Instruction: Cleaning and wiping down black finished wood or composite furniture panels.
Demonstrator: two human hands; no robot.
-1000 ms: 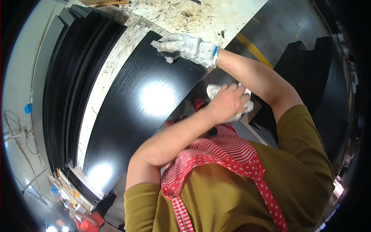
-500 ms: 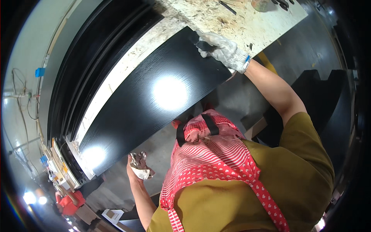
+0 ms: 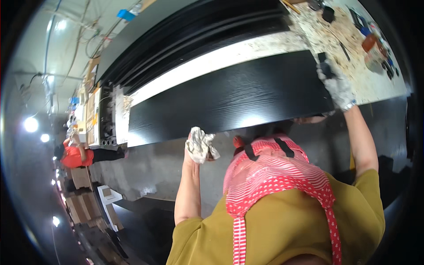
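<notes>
A long black panel (image 3: 229, 95) with a wood-grain sheen lies along the near side of the pale worktop. My left hand (image 3: 190, 158) is closed on a crumpled off-white rag (image 3: 202, 145) just in front of the panel's near edge; whether the rag touches that edge I cannot tell. At the panel's right end, my right hand (image 3: 339, 86), in a smudged white glove, grips a small black block (image 3: 325, 66). The fingers on its far side are partly hidden.
Several black panels (image 3: 198, 42) stand along the worktop's (image 3: 212, 57) far side. Bottles, a jar (image 3: 374, 59) and small tools sit at the right. A person in a red top (image 3: 76, 155) is at the far left. Cardboard (image 3: 79, 207) lies below.
The view has turned, so the panel looks more level and farther right. My right hand has slid to the panel's right end, and the rag in my left hand faces up more.
</notes>
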